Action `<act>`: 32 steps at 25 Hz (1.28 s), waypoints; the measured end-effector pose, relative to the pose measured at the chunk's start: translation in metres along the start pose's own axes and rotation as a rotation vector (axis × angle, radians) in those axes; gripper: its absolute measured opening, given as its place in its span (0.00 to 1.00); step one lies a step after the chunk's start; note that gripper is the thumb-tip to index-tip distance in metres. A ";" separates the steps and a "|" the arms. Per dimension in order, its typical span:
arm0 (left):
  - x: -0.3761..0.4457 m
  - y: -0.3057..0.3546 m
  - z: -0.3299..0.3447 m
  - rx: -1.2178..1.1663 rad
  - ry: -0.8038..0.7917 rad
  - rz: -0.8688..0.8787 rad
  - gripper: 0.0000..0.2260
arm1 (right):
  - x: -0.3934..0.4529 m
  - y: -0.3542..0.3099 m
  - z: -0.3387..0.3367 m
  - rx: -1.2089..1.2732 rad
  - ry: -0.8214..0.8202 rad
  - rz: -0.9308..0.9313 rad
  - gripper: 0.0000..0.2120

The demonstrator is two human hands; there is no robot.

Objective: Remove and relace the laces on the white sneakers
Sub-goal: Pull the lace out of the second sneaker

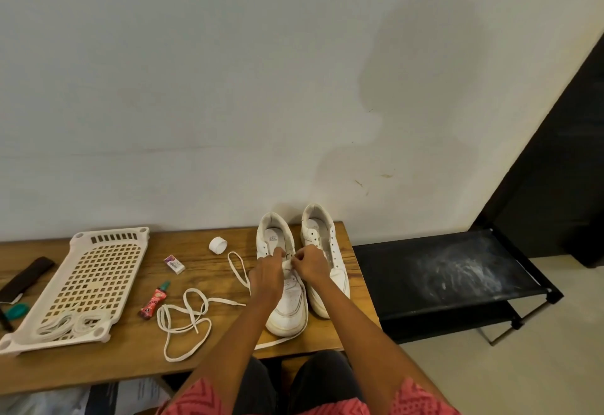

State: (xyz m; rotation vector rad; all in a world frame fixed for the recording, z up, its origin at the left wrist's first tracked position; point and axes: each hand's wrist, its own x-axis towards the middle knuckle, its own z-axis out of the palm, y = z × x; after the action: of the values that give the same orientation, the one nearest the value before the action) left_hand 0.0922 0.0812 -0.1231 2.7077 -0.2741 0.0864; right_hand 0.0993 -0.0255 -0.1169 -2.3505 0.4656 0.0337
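On wooden table (137, 359): left sneaker (287, 303), lace (240, 275) pinched at its eyelets by left hand (266, 272) and right hand (309, 266), seemingly mid-lacing; right sneaker (327, 261) laceless; loose lace (186, 320) beside.

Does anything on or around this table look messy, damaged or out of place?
Mostly the black rack right of the table: its top shelf is smeared with whitish dust or powder. The wall above the sneakers has small scuff marks. A loose white lace lies tangled on the table, though that fits the relacing job.
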 end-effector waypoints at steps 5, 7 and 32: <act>-0.026 -0.005 0.008 -0.319 0.148 -0.387 0.13 | -0.002 0.003 -0.002 0.008 -0.002 0.007 0.08; -0.023 0.001 0.009 -0.406 0.149 -0.491 0.14 | -0.004 0.001 -0.001 0.000 -0.005 0.002 0.08; -0.005 -0.019 -0.006 -0.365 0.245 -0.337 0.12 | 0.003 0.010 -0.004 -0.042 -0.028 -0.072 0.09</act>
State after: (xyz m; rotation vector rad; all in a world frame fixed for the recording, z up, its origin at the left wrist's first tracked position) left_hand 0.0908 0.1017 -0.1257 2.3124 0.2201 0.2418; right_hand 0.0981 -0.0356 -0.1212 -2.4027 0.3698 0.0431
